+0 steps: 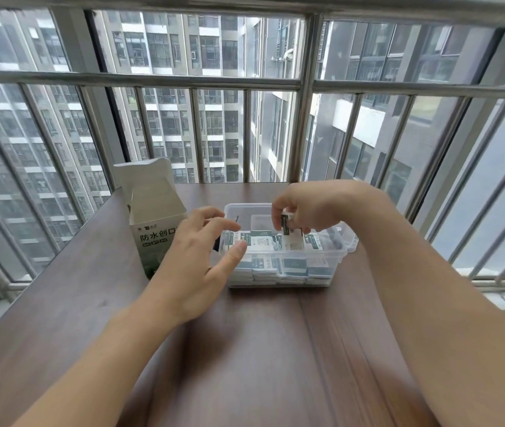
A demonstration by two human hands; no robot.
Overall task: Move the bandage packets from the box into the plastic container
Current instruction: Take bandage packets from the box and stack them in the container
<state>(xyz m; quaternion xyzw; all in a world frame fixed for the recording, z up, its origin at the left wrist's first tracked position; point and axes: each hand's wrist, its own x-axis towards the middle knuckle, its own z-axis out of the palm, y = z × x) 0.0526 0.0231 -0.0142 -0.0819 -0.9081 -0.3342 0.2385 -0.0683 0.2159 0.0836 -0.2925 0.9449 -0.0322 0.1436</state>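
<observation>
Your right hand point(299, 211) reaches in from the right with the wrist bent downward over the clear rectangular plastic container point(282, 245), its fingers curled and pinching a small dark green and white bandage packet point(286, 224) just above the contents. Your left hand point(197, 260) comes in from the lower left with the forearm stretched across the dark brown wooden table point(245, 349); its fingers are spread and relaxed, gripping nothing, the thumb lying against the container's near left rim and the fingertips hovering over its left end. The container sits near the middle of the table and is already packed with stacked white and green bandage packets point(279, 257), some lying flat on top. The white and green cardboard box point(154, 220) stands upright just left of the container, behind your left hand, with its top flap open. Beyond the table's far edge run grey metal window bars point(303, 118).
</observation>
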